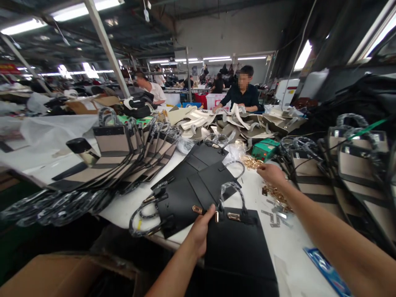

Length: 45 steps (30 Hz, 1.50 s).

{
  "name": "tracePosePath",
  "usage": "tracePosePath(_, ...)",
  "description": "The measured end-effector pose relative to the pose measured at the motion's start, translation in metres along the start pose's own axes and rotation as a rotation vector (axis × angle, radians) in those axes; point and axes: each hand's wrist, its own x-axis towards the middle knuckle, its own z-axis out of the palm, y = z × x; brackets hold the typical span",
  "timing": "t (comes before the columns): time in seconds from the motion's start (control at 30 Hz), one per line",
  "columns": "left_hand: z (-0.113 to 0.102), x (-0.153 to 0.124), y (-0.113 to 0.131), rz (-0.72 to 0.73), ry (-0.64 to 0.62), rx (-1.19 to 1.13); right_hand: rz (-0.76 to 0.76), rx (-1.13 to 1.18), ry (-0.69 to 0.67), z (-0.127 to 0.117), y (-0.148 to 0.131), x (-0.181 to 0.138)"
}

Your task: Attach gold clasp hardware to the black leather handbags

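My left hand [201,231] is closed on the upper left edge of a black handbag panel [238,251], thumb on top. A wrapped handle and gold-coloured fittings sit along this panel's top. My right hand [272,174] reaches over the table beside a heap of small gold-coloured metal fittings [251,161]; its fingers are curled together, and anything between them is too small to make out. More black bag panels [185,198] with wrapped handles lie overlapping left of my left hand. Flat silver metal plates [274,218] lie below my right forearm's near side.
Beige-and-black bag panels [111,144] stand fanned out at the left, and more panels [359,165] at the right. A green box [265,148] with a red light sits behind the fittings. Beyond a pile of pale pieces [201,119] works a person in dark clothes [244,97]. A cardboard box [55,274] is low left.
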Motion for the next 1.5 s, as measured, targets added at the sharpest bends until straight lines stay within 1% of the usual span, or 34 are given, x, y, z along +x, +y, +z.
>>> tracePosePath(0.1, 0.001, 0.001, 0.000, 0.017, 0.013, -0.014, -0.093, 0.095, 0.025, 0.002, -0.007, -0.041)
tracePosePath(0.2, 0.000, 0.002, -0.001, 0.016, 0.025, -0.031, -0.264, 0.212, 0.077, 0.018, -0.009, -0.096)
tracePosePath(0.23, 0.000, 0.002, -0.002, 0.010, 0.029, -0.029, -0.327, 0.222, 0.075, 0.025, -0.008, -0.112)
tracePosePath(0.27, 0.000, 0.003, -0.003, 0.005, 0.034, -0.024, -0.379, 0.216, 0.053, 0.031, -0.008, -0.126)
tracePosePath(0.33, 0.001, 0.002, -0.004, 0.007, 0.045, -0.006, -0.413, 0.183, -0.038, 0.040, -0.007, -0.143)
tracePosePath(0.4, 0.001, 0.002, -0.006, 0.016, 0.052, 0.014, -0.401, 0.182, -0.127, 0.040, -0.005, -0.145)
tracePosePath(0.47, 0.001, 0.001, -0.007, 0.030, 0.057, 0.034, -0.382, 0.182, -0.159, 0.033, -0.002, -0.139)
tracePosePath(0.53, 0.001, 0.001, -0.009, 0.046, 0.064, 0.051, -0.367, 0.178, -0.120, 0.021, -0.002, -0.134)
tracePosePath(0.6, 0.000, 0.002, -0.010, 0.065, 0.072, 0.054, -0.299, 0.255, -0.039, 0.010, -0.007, -0.135)
tracePosePath(0.67, -0.002, 0.003, -0.010, 0.068, 0.078, 0.051, -0.206, 0.432, 0.025, 0.003, -0.020, -0.145)
tracePosePath(0.73, -0.003, 0.004, -0.010, 0.073, 0.082, 0.050, -0.165, 0.570, 0.052, 0.004, -0.040, -0.163)
tracePosePath(0.77, -0.004, 0.005, -0.011, 0.080, 0.084, 0.051, -0.176, 0.595, 0.060, 0.008, -0.051, -0.173)
tracePosePath(0.87, -0.006, 0.009, -0.013, 0.133, 0.101, 0.058, -0.266, 0.571, 0.057, 0.023, -0.083, -0.197)
tracePosePath(0.93, -0.007, 0.011, -0.015, 0.207, 0.147, 0.082, -0.287, 0.602, 0.024, 0.027, -0.095, -0.204)
tracePosePath(0.97, -0.008, 0.012, -0.016, 0.247, 0.176, 0.098, -0.289, 0.635, 0.000, 0.024, -0.097, -0.204)
tracePosePath(1.03, -0.009, 0.014, -0.019, 0.306, 0.220, 0.125, -0.296, 0.736, -0.108, 0.011, -0.094, -0.199)
tracePosePath(1.1, -0.009, 0.015, -0.020, 0.323, 0.229, 0.137, -0.313, 0.838, -0.316, -0.011, -0.084, -0.192)
tracePosePath(1.17, -0.008, 0.015, -0.021, 0.330, 0.225, 0.140, -0.309, 0.891, -0.543, -0.032, -0.069, -0.186)
tracePosePath(1.2, -0.008, 0.015, -0.021, 0.332, 0.223, 0.143, -0.292, 0.894, -0.623, -0.040, -0.061, -0.185)
tracePosePath(1.23, -0.009, 0.015, -0.022, 0.336, 0.220, 0.149, -0.273, 0.881, -0.676, -0.045, -0.053, -0.185)
tracePosePath(1.27, -0.009, 0.016, -0.023, 0.344, 0.217, 0.162, -0.258, 0.856, -0.701, -0.048, -0.046, -0.186)
tracePosePath(1.33, -0.010, 0.017, -0.025, 0.371, 0.205, 0.209, -0.263, 0.772, -0.674, -0.048, -0.035, -0.192)
tracePosePath(1.43, -0.011, 0.019, -0.029, 0.424, 0.198, 0.313, -0.360, 0.592, -0.533, -0.043, -0.029, -0.205)
tracePosePath(1.5, -0.009, 0.020, -0.031, 0.450, 0.203, 0.375, -0.422, 0.489, -0.478, -0.044, -0.029, -0.211)
